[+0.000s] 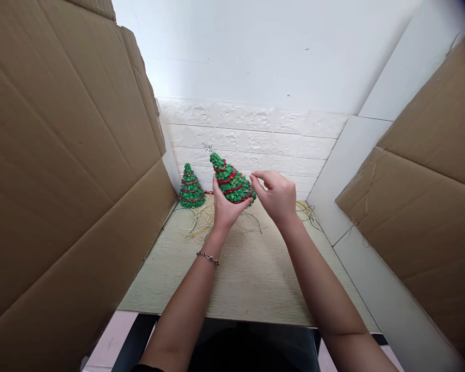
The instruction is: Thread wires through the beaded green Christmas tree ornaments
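Observation:
A green beaded Christmas tree with red garland (pixel 230 181) is held tilted above the table, its tip pointing up and left. My left hand (pixel 225 207) is closed around its base from below. My right hand (pixel 279 196) hovers just right of the tree's base, its thumb and fingers curled in a pinch; what they hold, if anything, is too small to make out. A second, smaller green beaded tree (pixel 191 188) stands upright on the table (pixel 248 274) to the left.
Loose gold and silver wires (pixel 203 222) lie on the table under my hands, with more wire (pixel 308 211) at the right. Large cardboard sheets (pixel 62 170) wall in the left side, another cardboard sheet (pixel 430 206) the right. A white brick-pattern wall (pixel 256 134) stands behind.

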`<state>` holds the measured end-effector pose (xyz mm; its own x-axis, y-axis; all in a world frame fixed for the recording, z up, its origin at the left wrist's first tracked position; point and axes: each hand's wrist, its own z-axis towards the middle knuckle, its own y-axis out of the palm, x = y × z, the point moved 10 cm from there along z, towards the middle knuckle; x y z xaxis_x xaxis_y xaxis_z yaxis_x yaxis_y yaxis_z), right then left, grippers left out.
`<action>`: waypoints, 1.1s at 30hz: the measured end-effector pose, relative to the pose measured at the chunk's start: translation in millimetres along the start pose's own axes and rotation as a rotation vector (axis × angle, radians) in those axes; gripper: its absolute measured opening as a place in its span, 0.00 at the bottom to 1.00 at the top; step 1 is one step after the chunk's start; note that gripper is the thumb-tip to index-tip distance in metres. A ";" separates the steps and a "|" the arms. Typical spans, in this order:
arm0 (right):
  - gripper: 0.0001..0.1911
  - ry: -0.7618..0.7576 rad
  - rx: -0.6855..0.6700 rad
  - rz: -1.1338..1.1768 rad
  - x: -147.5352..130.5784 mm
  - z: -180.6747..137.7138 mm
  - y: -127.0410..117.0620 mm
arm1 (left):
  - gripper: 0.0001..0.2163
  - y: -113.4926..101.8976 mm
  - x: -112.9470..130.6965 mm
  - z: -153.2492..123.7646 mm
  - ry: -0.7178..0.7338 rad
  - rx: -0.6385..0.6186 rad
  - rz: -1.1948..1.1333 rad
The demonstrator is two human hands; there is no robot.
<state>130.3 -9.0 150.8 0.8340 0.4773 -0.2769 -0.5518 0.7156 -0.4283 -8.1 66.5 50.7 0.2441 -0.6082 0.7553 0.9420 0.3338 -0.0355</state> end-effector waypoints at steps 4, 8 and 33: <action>0.17 -0.079 0.035 -0.015 -0.9 -5.3 8.1 | 0.56 1.3 -1.4 -0.5 -0.021 -0.014 -0.022; 0.19 -0.140 0.006 -0.061 -3.1 -10.5 20.4 | 0.55 3.1 -2.2 -0.6 -0.023 -0.024 -0.002; 0.18 -0.317 -0.071 -0.275 -19.8 -18.6 35.5 | 0.51 0.4 -0.8 0.7 -0.050 -0.005 -0.046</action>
<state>94.3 -2.6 125.1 0.9007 0.4149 0.1289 -0.2983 0.8064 -0.5107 -8.1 67.6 50.5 0.1891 -0.5860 0.7880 0.9531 0.3028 -0.0036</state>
